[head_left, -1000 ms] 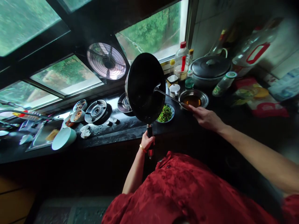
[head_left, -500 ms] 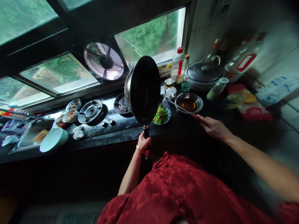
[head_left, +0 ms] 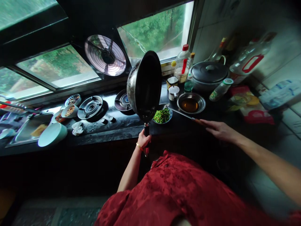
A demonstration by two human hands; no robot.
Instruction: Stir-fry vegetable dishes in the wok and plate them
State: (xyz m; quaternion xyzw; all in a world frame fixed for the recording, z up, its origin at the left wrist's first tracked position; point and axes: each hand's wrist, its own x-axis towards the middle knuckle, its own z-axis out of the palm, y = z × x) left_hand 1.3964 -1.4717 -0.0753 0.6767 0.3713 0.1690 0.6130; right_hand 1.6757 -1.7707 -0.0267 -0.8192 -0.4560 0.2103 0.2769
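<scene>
My left hand (head_left: 144, 140) grips the black handle of a dark wok (head_left: 145, 86), which is tipped up almost on edge above the counter. My right hand (head_left: 219, 129) holds the wooden end of a long metal spatula (head_left: 182, 113). The spatula's blade lies low over a plate of chopped green vegetables (head_left: 162, 115) beside the wok. A steel bowl of brown liquid (head_left: 191, 103) stands just behind the spatula.
Two gas burners (head_left: 90, 108) lie left of the wok, with small dishes (head_left: 69, 110), a white bowl (head_left: 52, 135) and a sink (head_left: 30, 128) further left. Bottles (head_left: 182, 62), small jars (head_left: 173, 92), a lidded black pot (head_left: 208, 73) and packets (head_left: 254, 106) crowd the right. A fan (head_left: 105, 56) sits in the window.
The spatula has come out of the wok and dropped to the plate of greens, my right hand drawing back to the right. The wok has turned more edge-on.
</scene>
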